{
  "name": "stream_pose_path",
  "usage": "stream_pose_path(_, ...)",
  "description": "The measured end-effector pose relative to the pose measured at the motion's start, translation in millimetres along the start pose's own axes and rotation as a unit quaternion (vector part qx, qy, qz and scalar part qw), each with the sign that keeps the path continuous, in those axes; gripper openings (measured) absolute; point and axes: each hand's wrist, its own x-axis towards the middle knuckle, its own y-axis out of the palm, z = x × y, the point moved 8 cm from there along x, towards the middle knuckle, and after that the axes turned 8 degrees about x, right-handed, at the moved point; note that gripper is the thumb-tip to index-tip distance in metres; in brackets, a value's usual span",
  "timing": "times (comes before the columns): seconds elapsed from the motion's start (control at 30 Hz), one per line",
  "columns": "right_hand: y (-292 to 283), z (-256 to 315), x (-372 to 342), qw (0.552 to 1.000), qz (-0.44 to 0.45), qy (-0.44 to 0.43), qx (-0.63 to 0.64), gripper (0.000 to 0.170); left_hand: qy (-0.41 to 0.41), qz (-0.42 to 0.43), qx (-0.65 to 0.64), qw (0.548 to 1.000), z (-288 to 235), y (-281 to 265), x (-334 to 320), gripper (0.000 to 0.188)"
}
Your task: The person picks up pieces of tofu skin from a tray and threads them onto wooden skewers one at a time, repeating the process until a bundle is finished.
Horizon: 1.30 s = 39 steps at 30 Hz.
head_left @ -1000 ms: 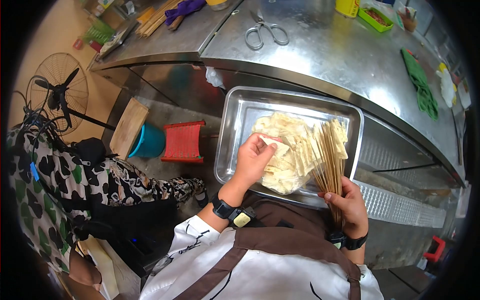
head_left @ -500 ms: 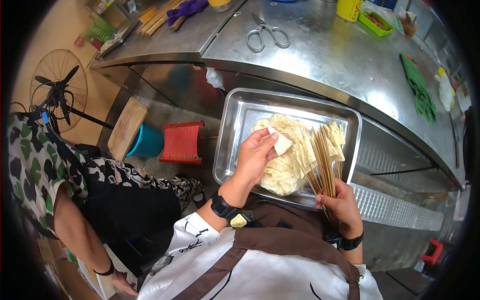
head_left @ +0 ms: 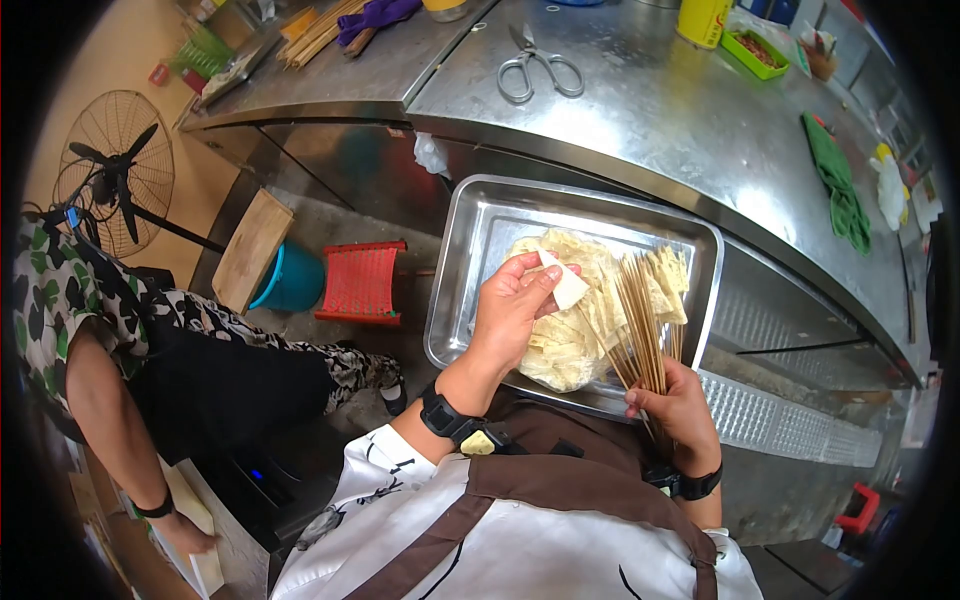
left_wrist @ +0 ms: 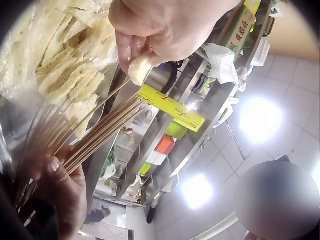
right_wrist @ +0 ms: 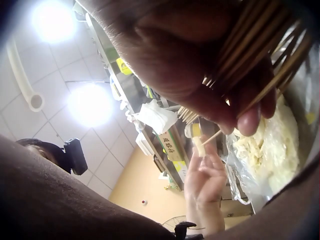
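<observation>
My left hand (head_left: 508, 312) pinches a pale, three-cornered piece of tofu skin (head_left: 570, 288) between thumb and fingers over the tray. A bundle of thin wooden skewers (head_left: 638, 315) is gripped low down by my right hand (head_left: 683, 405), their upper ends fanned out. One skewer (right_wrist: 216, 135) stands apart from the bundle, and its tip meets the tofu skin in the right wrist view. Beneath the hands, a heap of pale yellow tofu skin pieces (head_left: 560, 350) lies on clear plastic in a steel tray (head_left: 452, 285). More pieces (left_wrist: 82, 112) show behind the skewers.
Beyond the tray runs a steel table (head_left: 640, 120) with scissors (head_left: 540, 72), a green cloth (head_left: 838, 180) and a green box (head_left: 755, 55). At left are a red stool (head_left: 362, 283), a blue bucket (head_left: 292, 278), a fan (head_left: 115, 180) and another person (head_left: 110, 370).
The left hand has turned the tofu skin piece more upright. My right hand has shifted slightly left, and one skewer now slants out towards that piece. The other person's arm has come into fuller view.
</observation>
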Motion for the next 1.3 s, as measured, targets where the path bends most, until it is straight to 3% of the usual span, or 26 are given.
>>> stream_pose_path(0.4, -1, 0, 1, 1.0, -0.006, 0.001, 0.017, 0.028, 0.051, 0.052, 0.031, 0.997, -2, 12, -4, 0.026)
stream_pose_path(0.93, -5, -2, 1, 0.999, -0.014, -0.005, 0.029, 0.022, 0.024, 0.11, 0.027, 0.993, 18, 22, -8, 0.021)
stream_pose_path(1.07, -5, -2, 1, 1.0, -0.014, -0.001, 0.026, 0.022, 0.04, 0.112, 0.039, 0.992, 16, 24, -7, 0.021)
stream_pose_path(1.13, -5, -2, 0, 0.999, -0.017, 0.0, 0.03, 0.021, 0.054, 0.059, 0.005, 0.997, 2, 24, -9, 0.021)
stream_pose_path(1.3, -4, -1, 1, 1.0, -0.019, 0.001, 0.023, 0.02, 0.038, 0.091, 0.009, 0.995, 7, 20, -4, 0.021)
